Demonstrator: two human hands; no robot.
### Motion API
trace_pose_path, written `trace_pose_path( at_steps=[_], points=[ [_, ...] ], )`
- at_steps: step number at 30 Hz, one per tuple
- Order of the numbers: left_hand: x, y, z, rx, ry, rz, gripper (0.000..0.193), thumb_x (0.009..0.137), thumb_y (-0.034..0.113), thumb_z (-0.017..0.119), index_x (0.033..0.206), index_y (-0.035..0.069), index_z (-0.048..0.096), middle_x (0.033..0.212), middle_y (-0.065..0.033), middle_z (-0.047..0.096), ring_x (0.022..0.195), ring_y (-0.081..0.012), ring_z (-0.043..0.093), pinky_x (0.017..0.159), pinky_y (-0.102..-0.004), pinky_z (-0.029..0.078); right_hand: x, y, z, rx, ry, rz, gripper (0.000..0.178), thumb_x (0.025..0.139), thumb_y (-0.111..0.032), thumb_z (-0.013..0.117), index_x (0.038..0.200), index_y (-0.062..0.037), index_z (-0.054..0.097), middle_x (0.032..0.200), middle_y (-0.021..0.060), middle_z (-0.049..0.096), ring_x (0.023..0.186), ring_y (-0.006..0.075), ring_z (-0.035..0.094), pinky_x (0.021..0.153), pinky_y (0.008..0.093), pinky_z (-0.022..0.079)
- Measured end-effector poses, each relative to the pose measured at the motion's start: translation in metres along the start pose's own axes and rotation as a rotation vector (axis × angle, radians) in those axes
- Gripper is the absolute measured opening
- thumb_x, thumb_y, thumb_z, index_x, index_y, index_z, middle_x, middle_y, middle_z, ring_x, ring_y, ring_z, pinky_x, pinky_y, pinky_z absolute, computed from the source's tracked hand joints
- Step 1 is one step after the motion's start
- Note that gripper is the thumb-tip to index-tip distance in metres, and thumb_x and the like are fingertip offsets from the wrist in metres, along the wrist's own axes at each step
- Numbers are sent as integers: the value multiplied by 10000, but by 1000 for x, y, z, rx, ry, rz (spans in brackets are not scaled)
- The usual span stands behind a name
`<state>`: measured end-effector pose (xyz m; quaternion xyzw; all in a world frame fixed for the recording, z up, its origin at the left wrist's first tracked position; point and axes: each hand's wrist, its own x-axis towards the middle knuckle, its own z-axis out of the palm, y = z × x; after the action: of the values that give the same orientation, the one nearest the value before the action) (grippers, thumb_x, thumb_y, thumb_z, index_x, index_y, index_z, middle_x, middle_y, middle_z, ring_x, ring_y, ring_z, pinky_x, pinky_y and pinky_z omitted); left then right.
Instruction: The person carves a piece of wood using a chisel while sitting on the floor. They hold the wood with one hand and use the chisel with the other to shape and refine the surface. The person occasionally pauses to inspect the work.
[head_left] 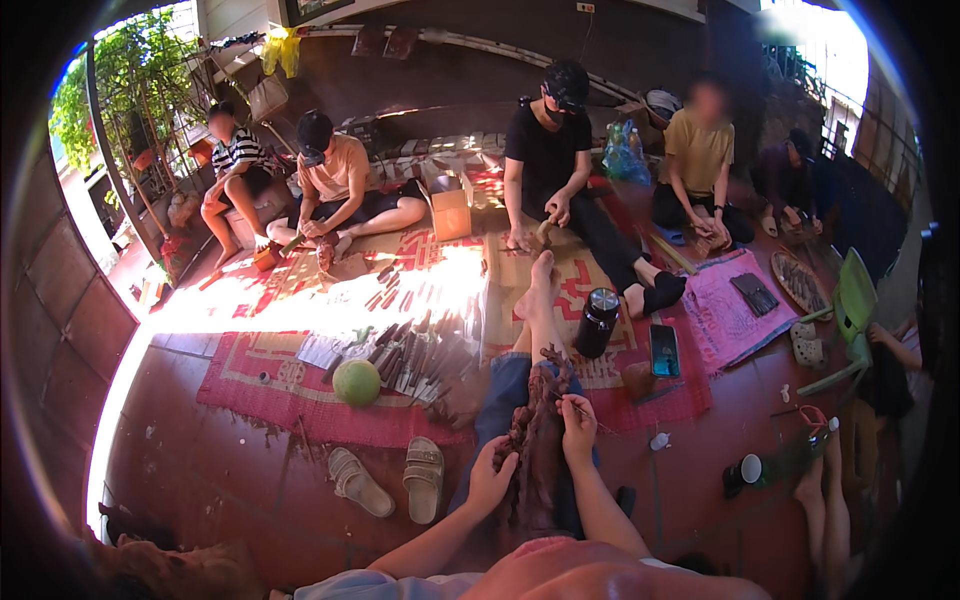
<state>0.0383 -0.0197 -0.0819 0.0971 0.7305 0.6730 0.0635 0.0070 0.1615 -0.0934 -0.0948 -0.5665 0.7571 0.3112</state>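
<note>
A long reddish-brown wood carving [537, 462] with knobbly, branching relief lies lengthwise along my lap and legs. My left hand [492, 474] is closed around its left side, fingers curled on the carved edge. On the other side, my right hand [578, 430] pinches a thin, dark, pointed tool [567, 400], its tip close to the carving's upper part; whether it touches the wood I cannot tell. Ahead on the mat, to the left, several carving chisels [415, 358] lie in rows on a pale sheet, beside a round green fruit [357, 382].
A black flask [598, 323] and a phone [664, 351] stand and lie right of my legs. Sandals [424, 480] are on the tiles at left. A cup [742, 474] is at right. Several people sit around the red patterned mat [270, 395], some working with their hands. A cardboard box [451, 214] stands behind the chisels.
</note>
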Motion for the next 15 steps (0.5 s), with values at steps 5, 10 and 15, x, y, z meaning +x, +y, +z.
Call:
trace_pose_path(
  at_steps=[5, 10, 15],
  points=[
    [19, 43, -9, 426, 33, 384, 321, 852, 122, 669, 1141, 28, 566, 977, -87, 620, 880, -163, 597, 763, -283, 485, 0, 3, -6, 6, 6, 8, 140, 946, -128, 582, 1028, -15, 597, 902, 30, 644, 833, 84, 593, 766, 220, 472],
    [25, 138, 1, -156, -338, 382, 175, 857, 33, 648, 1028, 1, 624, 948, -79, 611, 900, -151, 578, 795, -284, 480, -2, 0, -4, 20, 12, 27, 150, 945, -138, 587, 1029, -14, 597, 899, 31, 646, 828, 84, 596, 758, 219, 472],
    [7, 235, 30, -428, -943, 689, 145, 928, 69, 572, 1043, 14, 643, 1012, -83, 616, 963, -184, 580, 871, -298, 439, 6, 11, -11, 72, 86, 44, 146, 929, -138, 614, 1009, -16, 608, 889, 41, 658, 813, 86, 601, 738, 215, 473]
  ],
)
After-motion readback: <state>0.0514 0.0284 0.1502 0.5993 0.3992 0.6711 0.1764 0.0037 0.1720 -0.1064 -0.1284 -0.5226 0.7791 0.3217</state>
